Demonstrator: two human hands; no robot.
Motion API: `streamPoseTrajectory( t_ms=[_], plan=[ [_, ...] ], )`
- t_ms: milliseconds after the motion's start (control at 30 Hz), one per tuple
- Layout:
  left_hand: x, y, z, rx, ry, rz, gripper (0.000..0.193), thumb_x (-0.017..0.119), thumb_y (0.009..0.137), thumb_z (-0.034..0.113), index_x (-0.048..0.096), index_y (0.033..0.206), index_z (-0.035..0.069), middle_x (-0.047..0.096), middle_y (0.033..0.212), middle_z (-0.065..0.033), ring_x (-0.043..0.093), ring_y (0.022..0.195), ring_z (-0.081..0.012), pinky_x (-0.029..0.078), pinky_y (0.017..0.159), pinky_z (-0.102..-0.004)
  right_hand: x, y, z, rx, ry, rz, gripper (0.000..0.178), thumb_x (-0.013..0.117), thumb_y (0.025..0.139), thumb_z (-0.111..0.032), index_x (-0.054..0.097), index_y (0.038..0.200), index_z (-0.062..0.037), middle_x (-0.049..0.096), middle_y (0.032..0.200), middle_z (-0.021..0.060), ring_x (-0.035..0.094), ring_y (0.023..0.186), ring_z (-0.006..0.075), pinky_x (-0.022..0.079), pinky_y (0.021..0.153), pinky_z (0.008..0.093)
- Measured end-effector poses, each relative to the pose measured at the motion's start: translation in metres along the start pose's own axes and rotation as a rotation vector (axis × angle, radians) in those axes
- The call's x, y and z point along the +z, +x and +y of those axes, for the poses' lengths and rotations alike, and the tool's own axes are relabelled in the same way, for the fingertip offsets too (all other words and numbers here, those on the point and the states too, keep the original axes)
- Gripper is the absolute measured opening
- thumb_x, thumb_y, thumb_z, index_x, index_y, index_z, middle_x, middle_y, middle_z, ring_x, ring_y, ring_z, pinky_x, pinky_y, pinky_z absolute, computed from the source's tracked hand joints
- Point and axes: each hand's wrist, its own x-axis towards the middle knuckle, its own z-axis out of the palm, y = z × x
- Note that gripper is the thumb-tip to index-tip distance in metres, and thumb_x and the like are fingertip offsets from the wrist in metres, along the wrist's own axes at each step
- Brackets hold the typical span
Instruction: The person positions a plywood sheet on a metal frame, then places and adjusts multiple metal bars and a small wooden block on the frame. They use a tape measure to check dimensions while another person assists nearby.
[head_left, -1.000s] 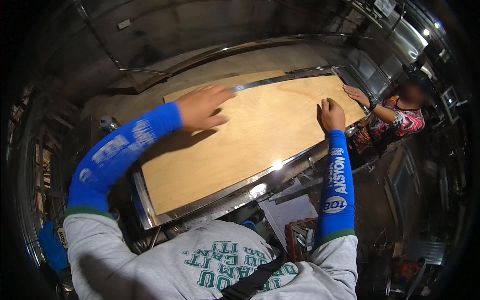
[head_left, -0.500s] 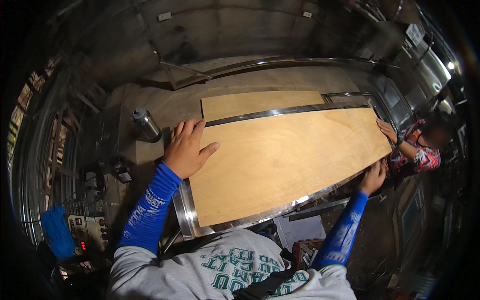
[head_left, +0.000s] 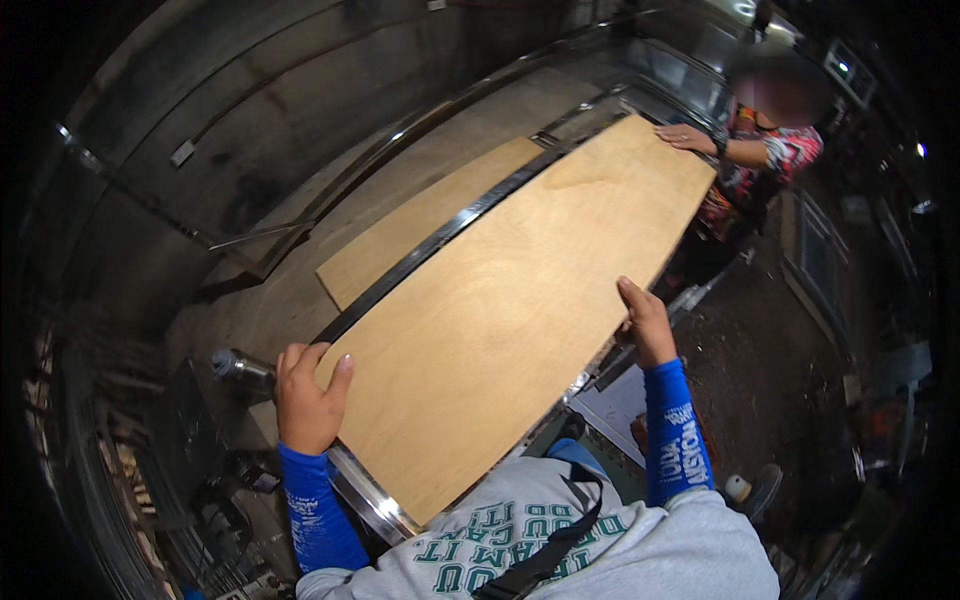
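Green block capitals with darker outlines run in several lines across the front of the grey sweatshirt [head_left: 640,535]. The blue right arm sleeve [head_left: 668,430] bears bold white capitals on its forearm, with smaller white lines nearer the wrist. White lettering on the blue left arm sleeve [head_left: 322,520] is too blurred to make out fully.

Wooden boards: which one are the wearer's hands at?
The nearer board: the left hand is at its left end, the right hand at its near long edge. The farther board lies beyond the metal strip, untouched.
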Motion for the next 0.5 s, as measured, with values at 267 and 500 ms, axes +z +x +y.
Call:
streamPoseTrajectory(
  t_ms=[267,500],
  plan=[
    [0.003,0.001,-0.005,0.031,0.000,-0.025,0.041,0.076,0.092,0.031,0.070,0.108,-0.007,0.063,0.104,-0.0208,0.059,0.104,-0.0406,0.047,0.093,-0.0470,-0.004,-0.005,-0.007,0.001,-0.010,-0.035,0.054,0.071,0.095,-0.057,0.058,0.076,-0.0086,0.053,0.064,-0.0012,0.050,0.055,0.0088,0.041,0.053,0.0261],
    [0.012,-0.001,-0.011,0.036,0.098,-0.017,0.042,0.074,0.093,0.034,0.068,0.110,-0.004,0.065,0.109,-0.0237,0.059,0.108,-0.0424,0.047,0.095,-0.0486,-0.004,0.000,-0.009,-0.033,0.011,-0.086,0.053,0.068,0.099,-0.051,0.056,0.067,-0.0111,0.049,0.058,-0.0021,0.045,0.050,0.0092,0.038,0.048,0.0294]
  ],
)
